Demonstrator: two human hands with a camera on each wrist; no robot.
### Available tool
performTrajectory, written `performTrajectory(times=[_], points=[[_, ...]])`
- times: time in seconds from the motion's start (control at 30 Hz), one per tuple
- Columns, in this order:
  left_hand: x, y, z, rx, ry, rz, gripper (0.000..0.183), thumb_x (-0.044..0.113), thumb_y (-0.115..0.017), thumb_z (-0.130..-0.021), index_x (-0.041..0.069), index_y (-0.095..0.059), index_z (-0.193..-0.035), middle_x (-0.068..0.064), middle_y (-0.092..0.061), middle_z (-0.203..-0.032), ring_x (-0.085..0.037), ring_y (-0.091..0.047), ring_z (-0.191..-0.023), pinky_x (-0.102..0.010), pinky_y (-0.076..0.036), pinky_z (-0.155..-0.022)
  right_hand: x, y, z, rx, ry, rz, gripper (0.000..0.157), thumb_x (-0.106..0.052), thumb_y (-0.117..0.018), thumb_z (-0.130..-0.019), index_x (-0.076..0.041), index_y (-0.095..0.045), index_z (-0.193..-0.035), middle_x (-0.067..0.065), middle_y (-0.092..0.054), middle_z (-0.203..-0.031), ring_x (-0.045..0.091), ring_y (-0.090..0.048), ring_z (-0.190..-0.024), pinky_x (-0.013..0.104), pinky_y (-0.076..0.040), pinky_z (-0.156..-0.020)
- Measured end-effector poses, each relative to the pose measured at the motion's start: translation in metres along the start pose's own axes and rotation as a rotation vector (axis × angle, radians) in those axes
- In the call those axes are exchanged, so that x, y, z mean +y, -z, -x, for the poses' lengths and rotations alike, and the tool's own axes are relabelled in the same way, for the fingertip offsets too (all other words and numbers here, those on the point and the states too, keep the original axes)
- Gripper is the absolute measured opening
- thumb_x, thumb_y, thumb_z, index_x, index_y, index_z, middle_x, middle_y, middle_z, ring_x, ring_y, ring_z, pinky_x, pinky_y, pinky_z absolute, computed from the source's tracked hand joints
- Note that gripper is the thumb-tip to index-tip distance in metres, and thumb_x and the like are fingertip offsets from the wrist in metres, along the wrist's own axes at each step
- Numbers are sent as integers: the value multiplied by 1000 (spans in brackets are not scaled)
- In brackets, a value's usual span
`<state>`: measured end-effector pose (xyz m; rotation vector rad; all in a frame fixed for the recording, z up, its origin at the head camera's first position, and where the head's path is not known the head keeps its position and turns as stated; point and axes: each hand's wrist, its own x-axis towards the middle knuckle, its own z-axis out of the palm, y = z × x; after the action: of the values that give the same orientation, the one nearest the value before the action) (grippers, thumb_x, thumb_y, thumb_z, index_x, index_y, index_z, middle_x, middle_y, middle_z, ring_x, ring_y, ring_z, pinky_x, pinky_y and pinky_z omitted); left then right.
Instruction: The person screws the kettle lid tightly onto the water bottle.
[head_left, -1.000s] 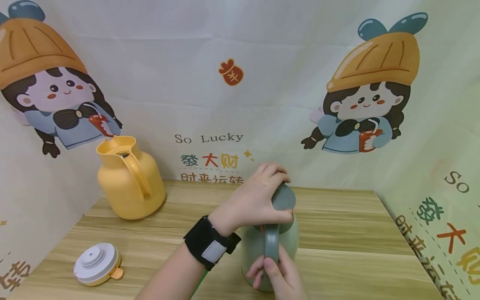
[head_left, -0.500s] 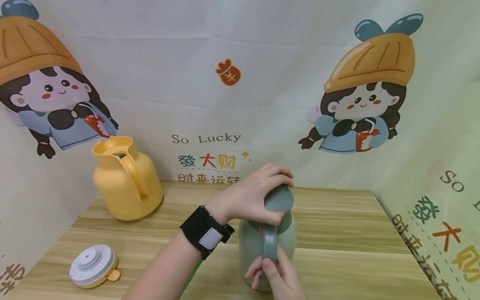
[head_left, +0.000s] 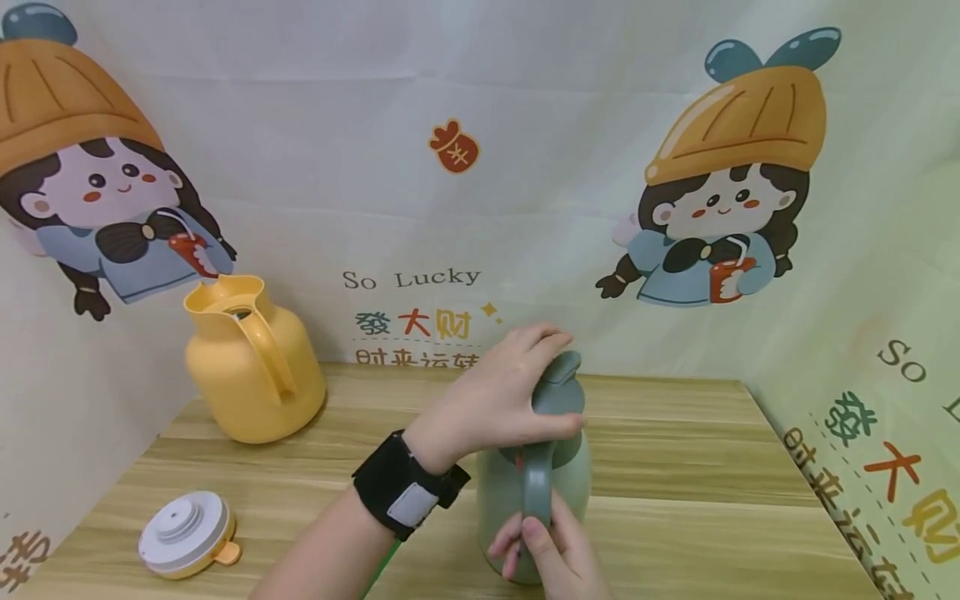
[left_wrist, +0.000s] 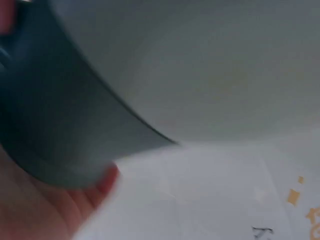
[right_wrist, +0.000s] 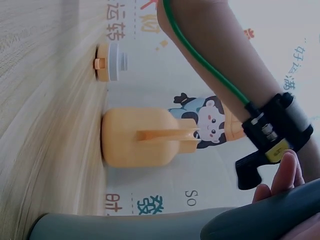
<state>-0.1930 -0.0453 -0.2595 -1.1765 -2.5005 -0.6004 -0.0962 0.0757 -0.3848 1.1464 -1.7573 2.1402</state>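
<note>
A pale green vacuum jug stands upright on the table in the head view. My left hand holds its dark grey-green lid from the left, thumb at the near side and fingers over the far side. A raised tab on the lid shows beside the fingertips. My right hand grips the dark handle low down. In the left wrist view, blurred, the left hand's fingers lie at the jug's dark top part. The handle crosses the right wrist view's lower corner, with right fingers behind it.
A yellow vacuum jug without its lid stands at the back left. A white-and-yellow lid lies upside down in front of it. A printed cloth hangs behind and beside the wooden table.
My left hand has turned on the lid, and the lid's tab has come into sight at its far side. My right hand keeps hold of the handle. The head view has shifted slightly.
</note>
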Motion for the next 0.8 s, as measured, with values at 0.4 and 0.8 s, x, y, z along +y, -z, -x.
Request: performTrajectory(times=[0.4,0.8], points=[[41,-16,-1,168,305,-323,50,58,-59,-77,9,-50,-75,-3,-38,-78,-19,-36,-77,-30,-34,-67,0,1,3,4,-61,21,20,6,-24,-98,6,-38,-113,25,-57,-79,26,-56,-58,34,-50,-55],[32,-17,-1,148,261,-237,34,44,-60,-77,12,-48,-71,0,-38,-77,-17,-35,-75,-29,-33,-64,-2,-1,2,24,-93,2,20,4,-25,-99,7,-39,-113,23,-58,-79,26,-56,-58,35,-50,-55]])
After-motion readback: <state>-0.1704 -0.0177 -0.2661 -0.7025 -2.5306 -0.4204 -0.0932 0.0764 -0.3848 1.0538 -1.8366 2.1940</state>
